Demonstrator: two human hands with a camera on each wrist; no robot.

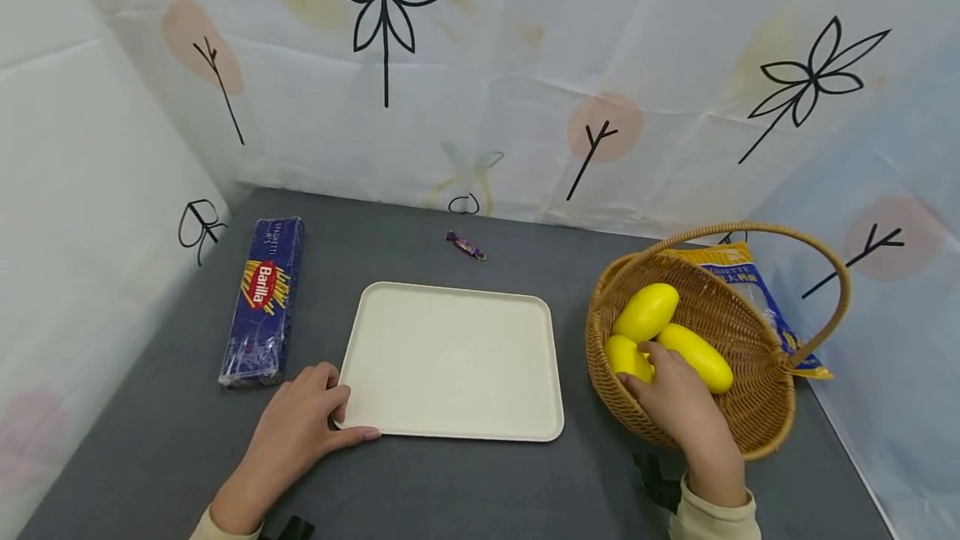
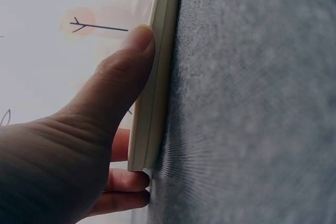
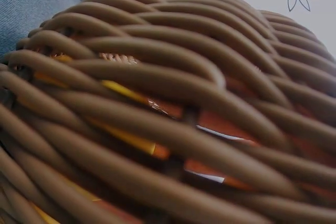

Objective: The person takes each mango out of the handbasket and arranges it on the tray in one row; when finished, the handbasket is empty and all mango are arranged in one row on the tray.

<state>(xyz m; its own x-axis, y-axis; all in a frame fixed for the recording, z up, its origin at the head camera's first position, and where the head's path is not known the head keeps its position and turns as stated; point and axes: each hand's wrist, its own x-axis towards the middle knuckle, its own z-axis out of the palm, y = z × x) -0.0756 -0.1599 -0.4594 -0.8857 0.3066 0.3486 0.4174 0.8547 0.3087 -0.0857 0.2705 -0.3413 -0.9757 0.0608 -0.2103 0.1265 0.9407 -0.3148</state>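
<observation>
A cream rectangular tray (image 1: 457, 361) lies flat on the grey table. My left hand (image 1: 300, 415) grips its near left corner, thumb along the front edge and fingers at the left side. The left wrist view shows the thumb (image 2: 123, 66) against the tray rim (image 2: 152, 93). My right hand (image 1: 678, 394) reaches into a wicker basket (image 1: 757, 407) and holds a smooth yellow fruit (image 1: 628, 358), thumb and fingers around it. Two more yellow fruits, one rounded (image 1: 647, 312) and one longer (image 1: 697, 357), lie beside it. The basket wall (image 3: 157, 98) hides this hand's fingers in the right wrist view.
A blue spaghetti pack (image 1: 262, 302) lies left of the tray. A purple wrapped candy (image 1: 466, 246) sits behind it. A yellow and blue bag (image 1: 750, 286) is partly hidden behind the basket. The basket handle (image 1: 840, 282) arches up. Patterned cloth (image 1: 510, 107) stands behind the table.
</observation>
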